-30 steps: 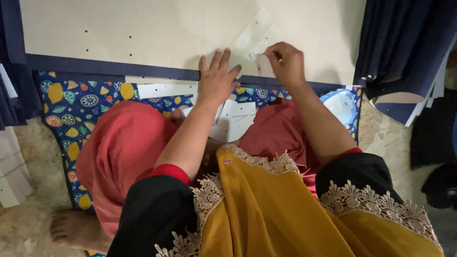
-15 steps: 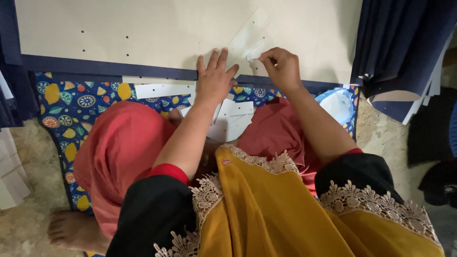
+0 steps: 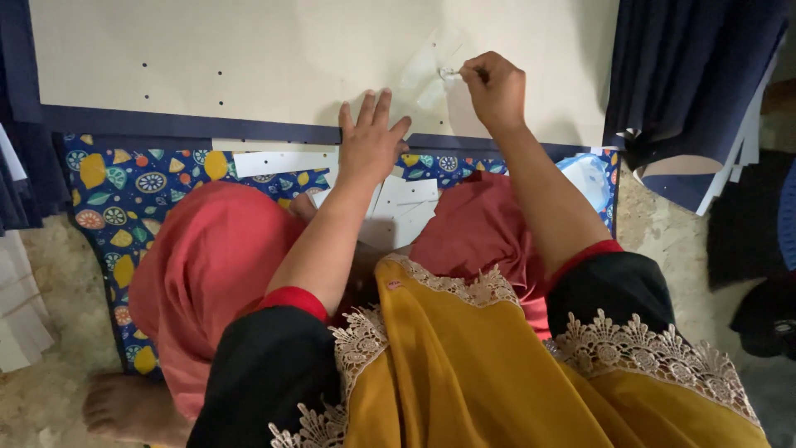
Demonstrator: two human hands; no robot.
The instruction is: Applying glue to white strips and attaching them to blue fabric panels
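My left hand (image 3: 371, 143) lies flat, fingers spread, on the lower edge of a large beige board (image 3: 249, 58) with small punched holes, over its dark blue border (image 3: 182, 126). My right hand (image 3: 496, 87) is pinched shut on the corner of a thin clear plastic sheet (image 3: 427, 70) that lies on the board, lifting that corner slightly. Between my knees sits a small stack of white paper strips (image 3: 398, 203).
I sit on a blue mat (image 3: 124, 195) printed with fruit slices, knees in red cloth. A long white strip (image 3: 282, 162) lies on the mat. Dark blue fabric pieces (image 3: 688, 75) are piled at the right, white sheets (image 3: 16, 315) at the left, stone floor around.
My right hand has moved up and to the right with the clear sheet's corner in its pinch. The left hand has stayed pressed on the board's edge.
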